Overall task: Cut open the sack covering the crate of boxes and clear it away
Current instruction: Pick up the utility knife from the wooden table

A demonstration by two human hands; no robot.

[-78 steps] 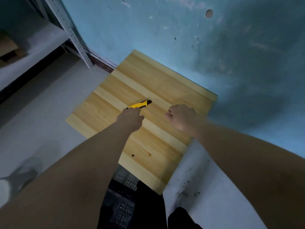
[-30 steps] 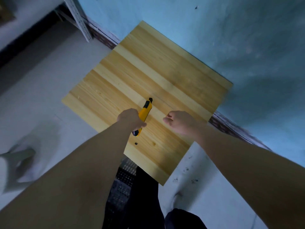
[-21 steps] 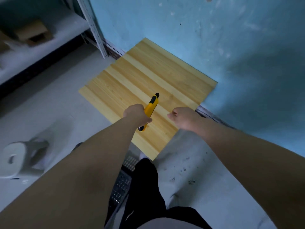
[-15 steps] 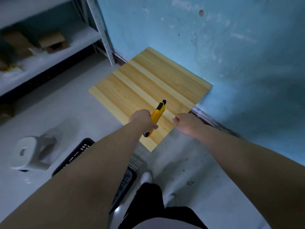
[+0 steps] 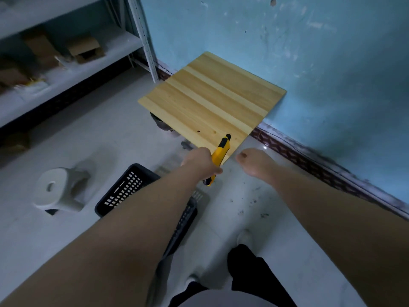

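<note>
Your left hand (image 5: 200,161) grips the utility knife (image 5: 219,157) before the wooden tabletop (image 5: 212,100); the crate (image 5: 132,191) lies under your left forearm, the stool (image 5: 56,192) to its left, the shelving (image 5: 66,52) far left.

Smooth pale wood tabletop (image 5: 212,100); perforated black plastic crate (image 5: 132,187).

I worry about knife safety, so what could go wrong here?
The left hand grips the yellow utility knife with its tip pointing forward, and the empty right hand hangs close beside it, so a slip might nick it. The black crate sits on the floor right by the feet, a possible trip hazard.
</note>
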